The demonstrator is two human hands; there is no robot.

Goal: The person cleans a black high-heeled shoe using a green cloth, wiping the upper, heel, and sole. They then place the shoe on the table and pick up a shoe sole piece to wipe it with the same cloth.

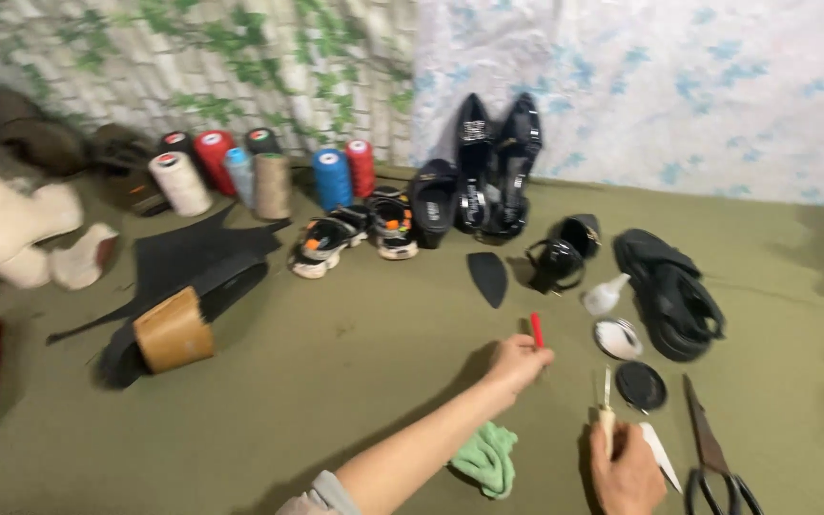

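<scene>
On the olive-green cloth floor (pixel 355 381), at far left, a rolled tan leather strip (pixel 174 332) lies on black leather sheet (pixel 193 257), with cones of coloured thread (pixel 269 176) behind and small sandals (pixel 355 234) beside them. Nearer the middle, the left hand (pixel 517 364) pinches a slim red pen-like tool (pixel 537 330), which looks light, stiff and best held low on its shaft. A green rag (pixel 486 460) lies under that forearm. The right hand (pixel 628 467) is closed around a pale-handled awl (pixel 607 405), blade upward. Close by crowd a white tin (pixel 617 339), black lid (pixel 641 385), black shoes (pixel 669 291) and scissors (pixel 712 458).
</scene>
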